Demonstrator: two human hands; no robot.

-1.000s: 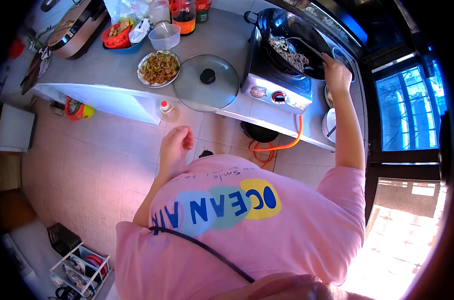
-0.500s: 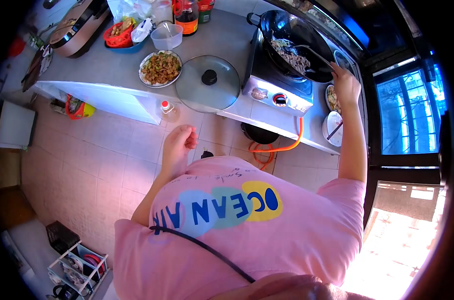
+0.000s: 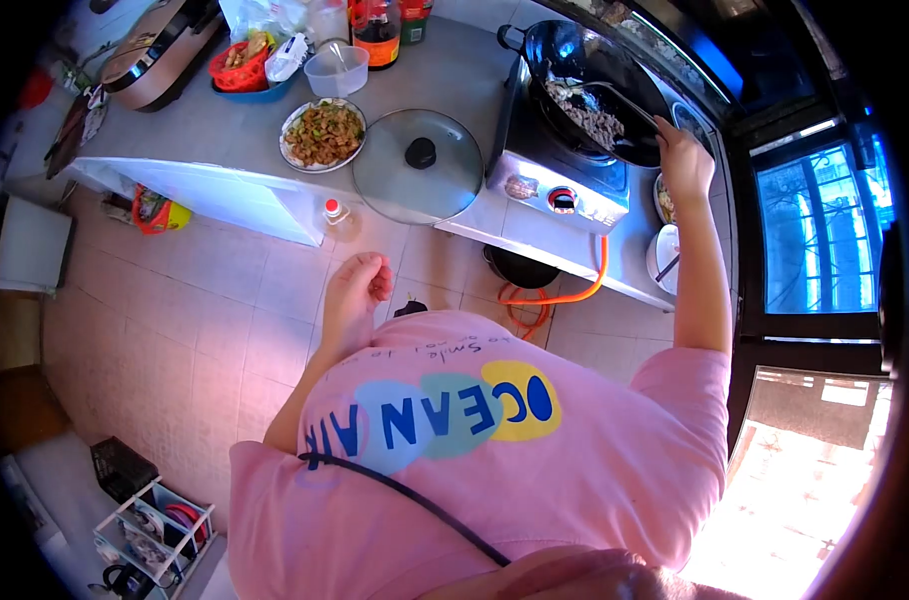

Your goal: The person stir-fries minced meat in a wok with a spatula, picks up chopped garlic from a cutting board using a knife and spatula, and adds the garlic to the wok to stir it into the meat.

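My right hand (image 3: 687, 165) is wrapped round the handle of a metal spatula (image 3: 627, 100), whose far end lies in the food. A black wok (image 3: 573, 45) sits on the gas stove (image 3: 545, 190), holding chopped, pale, meat-like pieces (image 3: 595, 122) with some greens. In front of my body, my left hand (image 3: 355, 292) hangs in the air below the counter edge with its fingers curled in, and nothing shows in it. Nearest to it are a red-capped clear bottle (image 3: 341, 222) and a glass lid (image 3: 405, 190) with a black knob.
A plate of browned food (image 3: 323, 135) stands left of the lid. Behind it are a clear plastic tub (image 3: 335, 72), a red basket (image 3: 239, 68) and sauce bottles. A white bowl (image 3: 665, 245) sits right of the stove. An orange hose (image 3: 575, 294) runs below the counter.
My right hand has shifted slightly left and toward the wok, and the spatula has moved a little with it. My left hand stays nearly still.
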